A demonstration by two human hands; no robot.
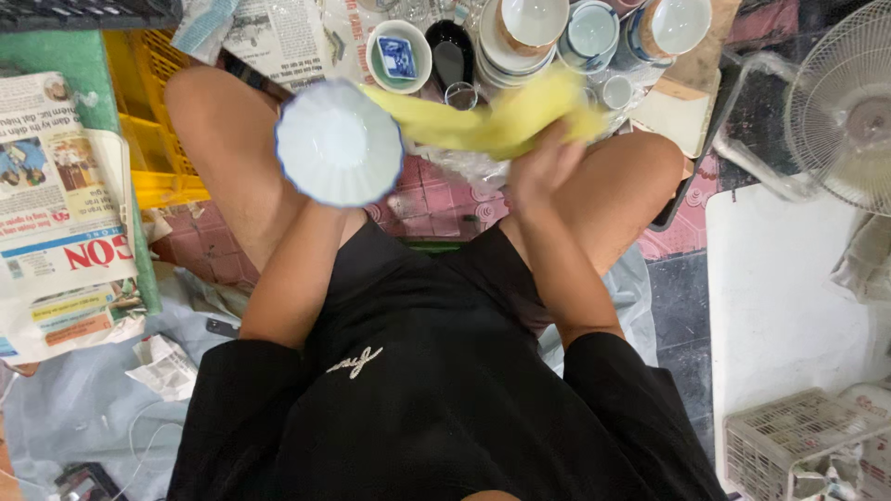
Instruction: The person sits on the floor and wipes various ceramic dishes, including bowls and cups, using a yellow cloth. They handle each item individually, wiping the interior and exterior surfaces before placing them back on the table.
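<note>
Head view is showing one white fluted bowl [340, 141] being held up between the knees, its round base facing the camera and its axis pointing straight up at the lens, so the mouth is facing away. Left hand is hidden behind the bowl; only the forearm is showing, so I cannot tell how its fingers are gripping. One yellow cloth [483, 116] is stretching rightward from the bowl's upper right rim, its long axis running left to right, slightly sagging. Right hand [541, 167] is clenching the cloth's far end, right of the bowl.

Beyond the bowl, toward the top edge, crockery is sitting in a cluster: one small dish with a blue square [398, 56], one dark spoon-shaped dish [451, 54], and at least three stacked bowls [594, 32]. Left of the bowl one yellow crate [148, 139] is standing, and farther left a pile of newspapers [60, 213]. Far right of the bowl one fan [849, 102] is standing above a white board [770, 297], with one white basket [798, 445] at the lower right corner. Open tiled floor is lying just below the bowl, between the knees.
</note>
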